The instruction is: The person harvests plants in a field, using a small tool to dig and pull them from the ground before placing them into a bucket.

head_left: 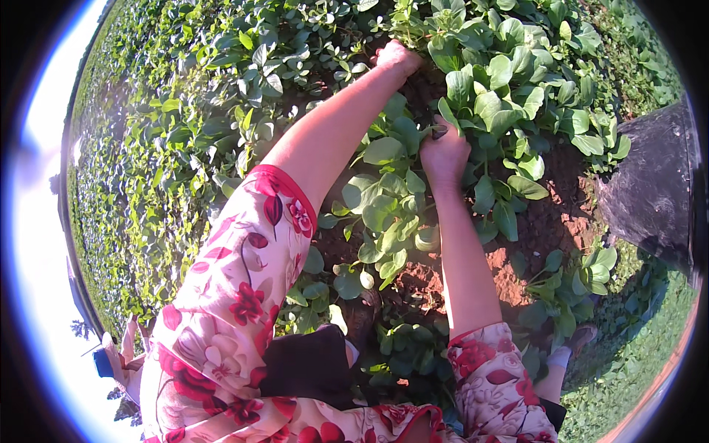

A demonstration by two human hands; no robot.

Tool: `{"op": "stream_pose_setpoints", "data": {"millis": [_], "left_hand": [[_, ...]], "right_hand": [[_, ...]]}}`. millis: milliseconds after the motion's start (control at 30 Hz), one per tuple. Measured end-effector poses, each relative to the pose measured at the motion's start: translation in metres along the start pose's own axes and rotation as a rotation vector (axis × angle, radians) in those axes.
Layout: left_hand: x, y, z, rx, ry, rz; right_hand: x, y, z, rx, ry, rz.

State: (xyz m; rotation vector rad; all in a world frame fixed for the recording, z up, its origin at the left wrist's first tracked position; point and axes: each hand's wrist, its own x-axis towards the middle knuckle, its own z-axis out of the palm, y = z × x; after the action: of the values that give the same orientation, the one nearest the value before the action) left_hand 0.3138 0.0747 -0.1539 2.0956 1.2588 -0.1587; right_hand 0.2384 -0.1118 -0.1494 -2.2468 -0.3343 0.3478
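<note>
Green leafy plants (413, 214) fill nearly the whole downward view, growing in rows out of reddish-brown soil (546, 221) under strong sunlight. No packages, labels or signs show anywhere; the only thing here that was made and set down is a dark grey, rounded container (653, 196) standing at the right edge, partly cut off by the rim of the view.

Both arms come up from the bottom in short sleeves (236, 295) patterned with red flowers on cream. The left hand (396, 56) reaches far forward to the top centre, fingers curled into a fist around plant stems down among the leaves; the stems themselves are mostly hidden by the hand and the foliage. The right hand (444, 153) is nearer, at centre, also closed, gripping a small dark object (439, 131) that pokes out just above the knuckles; what it is cannot be told.

The plants between and around the hands have broad, smooth, rounded leaves on pale stalks, bright where sun hits them and deep green in shade. Bare soil shows just right of the right forearm. A shoe (580, 336) rests on the ground at lower right.
</note>
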Motion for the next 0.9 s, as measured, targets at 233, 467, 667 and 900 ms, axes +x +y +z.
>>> {"op": "stream_pose_setpoints", "data": {"millis": [233,467,667,900], "left_hand": [[0.014,0.002,0.023,0.456,0.146,0.146],[0.01,-0.02,0.006,-0.182,0.222,0.019],[-0.005,-0.013,-0.022,-0.66,0.219,-0.12],[0.014,-0.045,-0.059,-0.863,0.041,0.017]], "right_hand": [[0.034,-0.026,0.008,0.002,-0.033,-0.04],[0.009,-0.025,-0.028,0.159,-0.128,-0.058],[-0.031,0.008,-0.064,0.097,-0.021,-0.081],[-0.079,0.009,-0.097,-0.095,-0.155,-0.109]]}}
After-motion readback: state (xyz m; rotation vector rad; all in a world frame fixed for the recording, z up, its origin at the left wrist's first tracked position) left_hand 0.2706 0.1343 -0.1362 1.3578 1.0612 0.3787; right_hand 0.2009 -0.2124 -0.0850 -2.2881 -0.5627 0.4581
